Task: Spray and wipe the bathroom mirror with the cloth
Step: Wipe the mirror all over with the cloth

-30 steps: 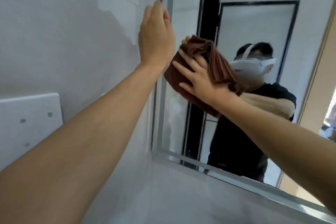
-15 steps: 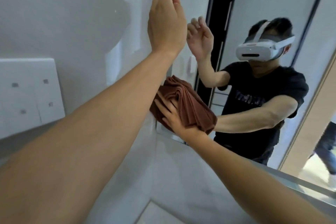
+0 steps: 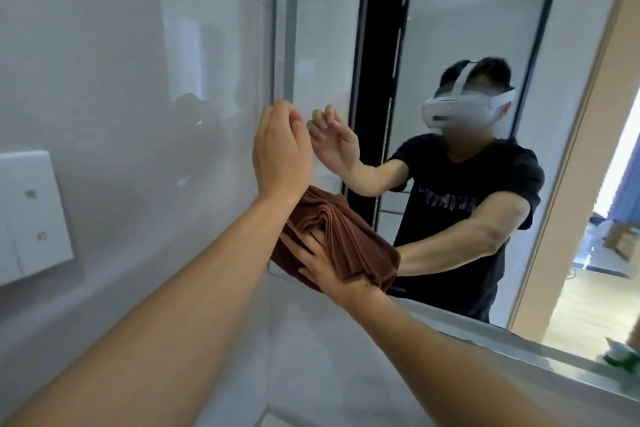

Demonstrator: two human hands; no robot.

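Note:
The wall mirror point(image 3: 450, 28) fills the upper right, with its grey frame running down the left side and along the bottom. My right hand point(image 3: 320, 265) presses a bunched brown cloth point(image 3: 349, 239) against the glass at the mirror's lower left corner, with its fingers spread flat over the cloth. Just above the cloth, my left hand point(image 3: 282, 149) is raised at the mirror's left edge. Its fingertips touch the glass, and the reflection shows them relaxed and holding nothing. No spray bottle is in view.
A white switch plate point(image 3: 31, 211) is fixed to the glossy tiled wall on the left. The mirror's lower frame point(image 3: 502, 333) runs down to the right, where a green and white object point(image 3: 620, 357) sits at the edge. An open doorway shows in the reflection.
My right hand has dragged the cloth down from the middle of the glass to the lower left corner. My left hand has dropped lower along the mirror's edge, closer to the cloth.

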